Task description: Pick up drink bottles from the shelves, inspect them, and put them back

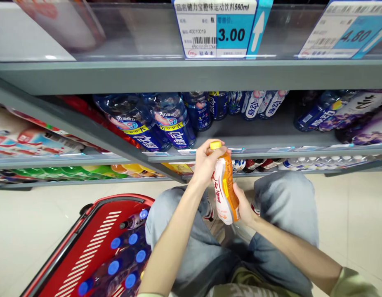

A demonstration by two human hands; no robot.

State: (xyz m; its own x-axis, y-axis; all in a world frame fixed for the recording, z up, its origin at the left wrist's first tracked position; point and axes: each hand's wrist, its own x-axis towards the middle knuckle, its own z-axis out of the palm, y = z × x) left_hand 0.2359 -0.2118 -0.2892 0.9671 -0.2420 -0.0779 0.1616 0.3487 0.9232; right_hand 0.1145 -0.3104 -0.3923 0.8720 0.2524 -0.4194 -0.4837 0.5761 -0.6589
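Between my knees, in front of the shelf, I hold an orange drink bottle (227, 185) with a yellow cap and a white and orange label. It leans slightly, cap end toward the shelf. My left hand (206, 161) is wrapped around its neck, just below the cap. Lower down, my right hand (244, 206) grips the bottle's right side near the base; some of its fingers are hidden behind the bottle.
A red shopping basket (95, 243) at my left holds several blue-capped bottles (113, 267). Ahead, the grey shelf (240, 138) carries large blue bottles (172, 119) at left and purple-labelled bottles (364, 117) at right. Price tags (222, 29) line the upper edge.
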